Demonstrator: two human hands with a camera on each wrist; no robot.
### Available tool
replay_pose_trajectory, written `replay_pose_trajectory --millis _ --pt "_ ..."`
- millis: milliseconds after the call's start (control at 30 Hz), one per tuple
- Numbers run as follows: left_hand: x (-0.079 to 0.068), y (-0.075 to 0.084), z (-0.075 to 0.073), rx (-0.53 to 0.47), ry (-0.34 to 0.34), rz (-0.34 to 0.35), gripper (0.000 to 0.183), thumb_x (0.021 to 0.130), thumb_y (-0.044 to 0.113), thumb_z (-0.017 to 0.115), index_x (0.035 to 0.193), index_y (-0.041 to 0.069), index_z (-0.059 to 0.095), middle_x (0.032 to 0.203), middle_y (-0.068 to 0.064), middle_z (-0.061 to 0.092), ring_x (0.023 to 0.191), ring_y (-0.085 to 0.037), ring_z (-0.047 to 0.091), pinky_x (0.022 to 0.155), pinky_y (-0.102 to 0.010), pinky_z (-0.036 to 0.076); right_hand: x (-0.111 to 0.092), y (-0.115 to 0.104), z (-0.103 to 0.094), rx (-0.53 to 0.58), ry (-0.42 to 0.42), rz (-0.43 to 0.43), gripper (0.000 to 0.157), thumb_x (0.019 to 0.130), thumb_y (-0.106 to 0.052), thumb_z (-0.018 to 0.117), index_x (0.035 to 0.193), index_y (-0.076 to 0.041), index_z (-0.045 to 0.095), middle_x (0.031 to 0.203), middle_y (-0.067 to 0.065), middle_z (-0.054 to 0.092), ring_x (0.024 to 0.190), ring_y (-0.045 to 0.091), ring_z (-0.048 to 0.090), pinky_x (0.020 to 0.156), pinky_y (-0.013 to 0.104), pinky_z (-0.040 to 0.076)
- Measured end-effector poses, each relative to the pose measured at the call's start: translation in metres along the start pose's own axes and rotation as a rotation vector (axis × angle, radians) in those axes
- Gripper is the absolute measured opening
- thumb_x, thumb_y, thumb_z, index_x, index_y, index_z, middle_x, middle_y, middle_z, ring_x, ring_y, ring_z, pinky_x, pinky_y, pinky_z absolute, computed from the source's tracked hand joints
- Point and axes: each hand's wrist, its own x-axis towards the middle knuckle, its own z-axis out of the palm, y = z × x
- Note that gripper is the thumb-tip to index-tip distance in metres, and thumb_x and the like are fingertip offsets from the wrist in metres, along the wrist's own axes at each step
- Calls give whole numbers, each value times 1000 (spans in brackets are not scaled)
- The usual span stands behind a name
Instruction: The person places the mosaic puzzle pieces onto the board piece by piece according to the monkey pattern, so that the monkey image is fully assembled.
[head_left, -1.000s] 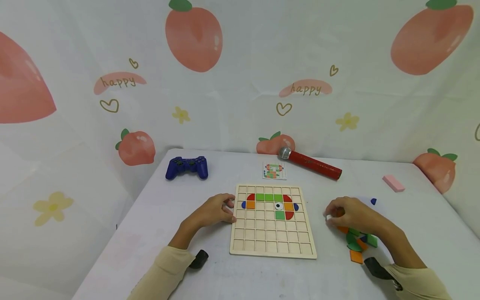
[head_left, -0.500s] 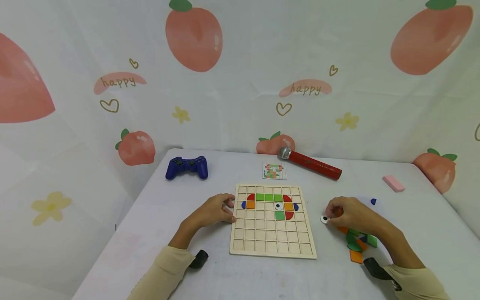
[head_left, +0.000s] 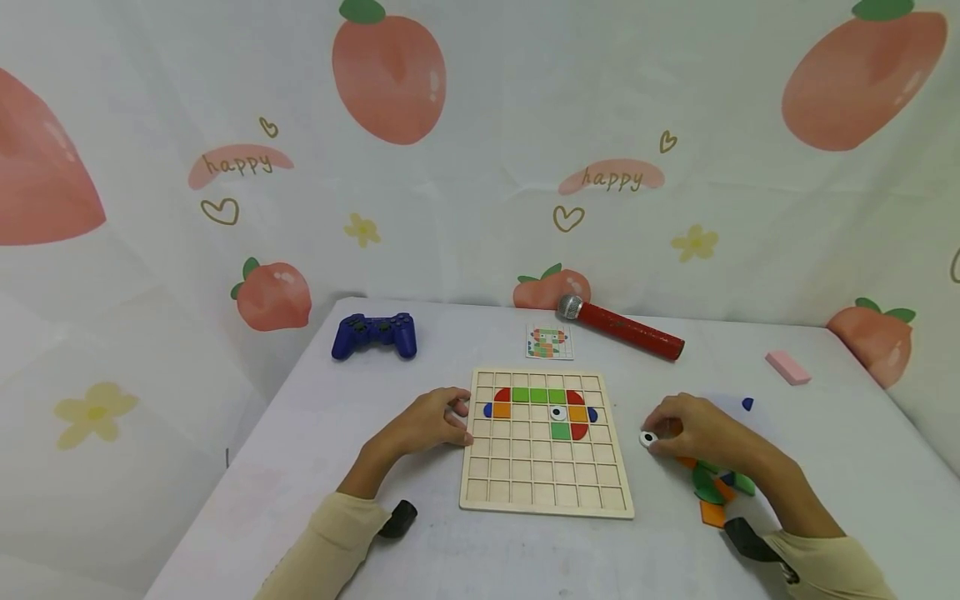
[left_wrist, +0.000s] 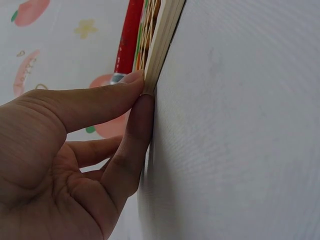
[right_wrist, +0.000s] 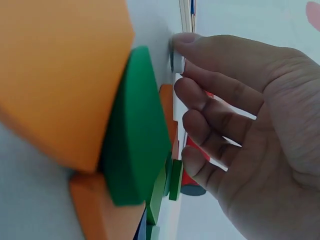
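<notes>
The light wooden grid board (head_left: 521, 492) lies flat on the table, part-filled with coloured pieces and one white eye disc (head_left: 558, 412). My left hand (head_left: 423, 423) holds the board's left edge; in the left wrist view, thumb and forefinger (left_wrist: 135, 117) meet at its rim. To the board's right, my right hand (head_left: 693, 429) pinches a second white eye disc (head_left: 648, 438), which is seen edge-on in the right wrist view. Orange pieces (head_left: 712, 513) and green pieces (head_left: 707, 485) lie loose below that hand, partly hidden by it.
A small pattern card (head_left: 550, 342) lies behind the board. Near the back are a blue game controller (head_left: 373, 333) and a red microphone (head_left: 626, 328). A pink block (head_left: 787, 367) and a small blue piece (head_left: 747, 403) lie at the right. A printed curtain (head_left: 480, 208) hangs behind.
The eye disc in my right hand, mostly hidden at first, has come into view and turned its dotted face up. My right hand has shifted slightly left. The left hand stays put.
</notes>
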Motion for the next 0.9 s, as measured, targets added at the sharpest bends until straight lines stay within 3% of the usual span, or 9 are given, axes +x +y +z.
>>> replay_pose_trajectory --millis 300,667,900 --pt "0 0 1 5 3 -2 73 85 8 88 148 -5 53 119 -8 65 100 -16 70 92 -37 59 11 -17 7 -8 45 -49 28 89 -29 83 112 -12 79 105 -5 73 96 16 60 78 28 53" --pt "-1 1 1 4 7 -7 73 85 8 88 147 -5 54 118 -8 65 99 -16 70 91 -37 58 45 -48 21 12 59 -213 19 92 -26 83 107 -14 82 99 -8 71 94 15 60 80 28 52" --pt "-1 1 1 6 6 -13 73 84 8 89 148 -5 54 118 -7 65 99 -15 69 90 -35 58 67 -72 31 24 36 -237 17 93 -22 82 107 -13 81 100 -6 71 96 15 61 83 31 54"
